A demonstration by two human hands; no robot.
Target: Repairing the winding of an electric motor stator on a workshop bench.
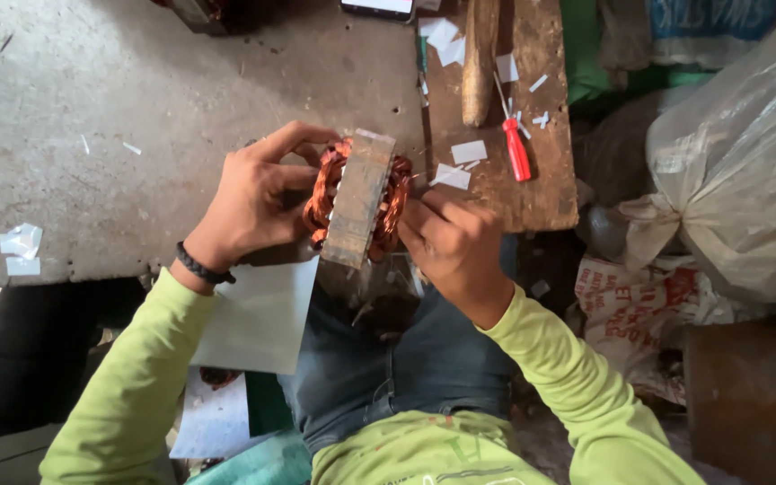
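Note:
A motor stator point(358, 199), a grey laminated steel block with copper wire coils bulging from both faces, is held edge-up above my lap. My left hand point(253, 202) grips its left coil side, fingers curled over the top. My right hand point(453, 242) presses against the right coil side, fingertips at the copper winding. Both arms wear light green sleeves; a black band circles my left wrist.
A wooden board point(545, 193) lies just right of the stator, carrying a red-handled screwdriver point(515, 148), a wooden tool handle point(478, 63) and white paper scraps. A grey concrete floor point(136, 117) spreads left. White sheets point(262, 319) lie by my knee; plastic sacks point(738, 171) crowd the right.

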